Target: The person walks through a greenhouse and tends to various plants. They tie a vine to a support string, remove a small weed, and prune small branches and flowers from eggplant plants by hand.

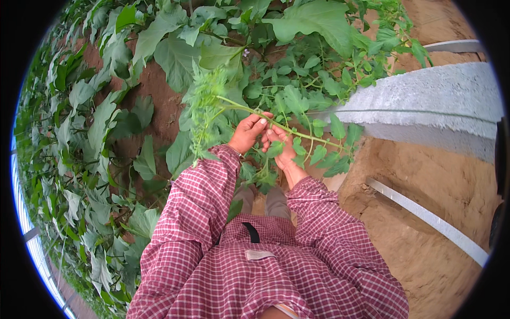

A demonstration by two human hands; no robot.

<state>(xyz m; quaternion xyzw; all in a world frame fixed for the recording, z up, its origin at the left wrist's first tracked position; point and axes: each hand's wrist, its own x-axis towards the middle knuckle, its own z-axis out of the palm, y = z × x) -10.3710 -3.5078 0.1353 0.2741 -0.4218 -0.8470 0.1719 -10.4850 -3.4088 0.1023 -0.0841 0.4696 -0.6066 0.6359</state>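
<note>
A long green tomato stem [306, 136] runs slantwise between my hands, its feathery leafy top [209, 101] to the left and broader leaflets [338, 164] at the right end. My left hand [249, 131] grips the stem, thumb and fingers pinched together near its middle. Just to the right, my right hand [281, 145] is at the same stem with its fingers curled, its fingertips close to the left ones. Leaves partly cover the right hand, so its exact hold is hard to see. Both arms wear red checked sleeves.
Broad-leaved eggplant plants [175, 60] fill the left side and top, over brown soil [161, 109]. A thick pale concrete beam [430, 99] juts in from the right. Below it a narrow pale strip [428, 219] lies across the bare earth [398, 255].
</note>
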